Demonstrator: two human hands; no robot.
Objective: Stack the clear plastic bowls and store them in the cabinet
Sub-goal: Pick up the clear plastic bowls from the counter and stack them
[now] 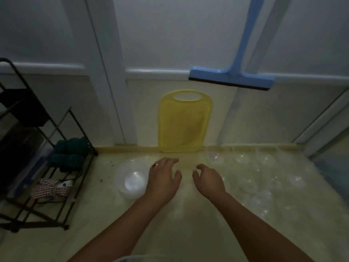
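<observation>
My left hand [164, 177] and right hand [208, 178] hover empty, fingers loosely curled, between the bowl stack [132, 179] left and scattered bowls [264, 182] right.

A single head-worn wide-angle view looks forward and steeply down from close above the pale surface [188, 233], facing the wall; both forearms enter from the lower edge, straight lines bowing toward the frame's sides.

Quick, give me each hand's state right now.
Left hand: open, fingers spread, holding nothing, beside the clear bowl.
Right hand: open, fingers loosely curled, holding nothing.
</observation>
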